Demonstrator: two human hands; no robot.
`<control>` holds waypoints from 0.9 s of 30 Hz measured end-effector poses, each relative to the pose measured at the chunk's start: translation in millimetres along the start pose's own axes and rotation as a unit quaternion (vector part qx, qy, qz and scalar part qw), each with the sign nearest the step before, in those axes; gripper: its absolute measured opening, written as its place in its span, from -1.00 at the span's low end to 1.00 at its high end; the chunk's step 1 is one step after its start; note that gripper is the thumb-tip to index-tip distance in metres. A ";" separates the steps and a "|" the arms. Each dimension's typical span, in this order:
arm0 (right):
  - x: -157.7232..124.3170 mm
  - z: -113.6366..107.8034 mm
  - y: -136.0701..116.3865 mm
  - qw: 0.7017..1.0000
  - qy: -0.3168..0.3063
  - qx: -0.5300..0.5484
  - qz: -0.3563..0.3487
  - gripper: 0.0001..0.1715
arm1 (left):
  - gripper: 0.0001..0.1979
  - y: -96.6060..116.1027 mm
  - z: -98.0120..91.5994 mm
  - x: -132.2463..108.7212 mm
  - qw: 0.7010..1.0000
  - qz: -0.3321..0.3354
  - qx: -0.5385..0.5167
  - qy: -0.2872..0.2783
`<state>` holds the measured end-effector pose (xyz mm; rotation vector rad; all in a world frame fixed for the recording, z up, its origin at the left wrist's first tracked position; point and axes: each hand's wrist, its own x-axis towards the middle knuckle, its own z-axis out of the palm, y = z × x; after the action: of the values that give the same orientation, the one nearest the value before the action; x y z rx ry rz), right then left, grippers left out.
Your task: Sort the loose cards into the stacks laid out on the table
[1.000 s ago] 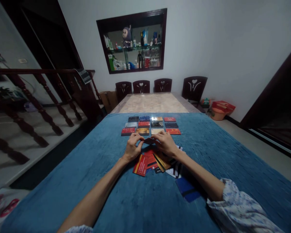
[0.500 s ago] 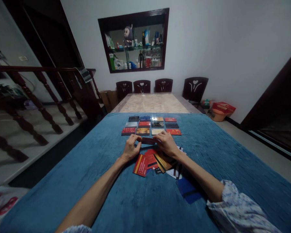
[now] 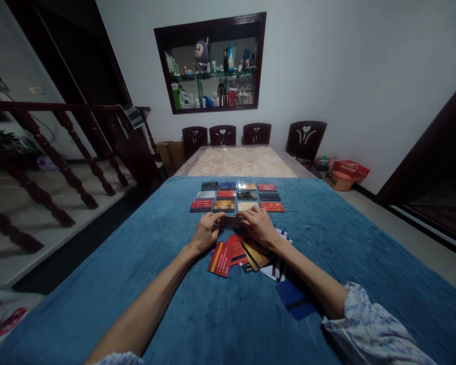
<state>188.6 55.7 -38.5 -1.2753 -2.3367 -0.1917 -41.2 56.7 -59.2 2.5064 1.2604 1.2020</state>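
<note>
My left hand (image 3: pixel 206 232) and my right hand (image 3: pixel 259 224) pinch the two ends of one dark card (image 3: pixel 231 222), held flat just above the blue cloth (image 3: pixel 175 304). Below the hands lies a loose heap of cards (image 3: pixel 243 253), red, gold and striped. Beyond the hands, three neat rows of cards (image 3: pixel 237 196) lie face up on the cloth. A blue card (image 3: pixel 294 299) lies apart under my right forearm.
The blue cloth covers the near part of a long table; its far part shows a bare marble top (image 3: pixel 237 161). Several dark chairs (image 3: pixel 254 133) stand at the far end. A wooden stair railing (image 3: pixel 61 147) runs on the left. A red basin (image 3: pixel 347 170) sits on the floor at the right.
The held card has moved a little away from me toward the card rows, and both hands have lowered slightly toward the cloth.
</note>
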 end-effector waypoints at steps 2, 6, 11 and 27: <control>-0.6 0.8 -0.6 1.000 -0.008 -0.006 0.008 -0.63 | -0.63 0.7 0.0 0.0 1.000 -0.007 0.010 -0.006; -2.2 1.1 -3.4 0.999 -0.036 -0.023 0.023 -0.57 | -0.67 1.5 1.5 0.4 0.999 -0.030 0.032 -0.022; -3.2 -4.4 -8.5 0.995 -0.083 -0.034 0.038 -0.45 | -0.57 0.7 3.8 0.7 0.997 -0.046 0.040 -0.048; -0.9 0.9 -2.1 0.993 -0.111 0.006 0.049 -0.38 | -0.44 -7.5 9.1 2.8 0.991 -0.076 0.055 -0.098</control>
<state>187.0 54.2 -39.5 -1.4670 -2.4467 -0.0033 -38.8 65.9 -66.7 2.4752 1.4687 0.8529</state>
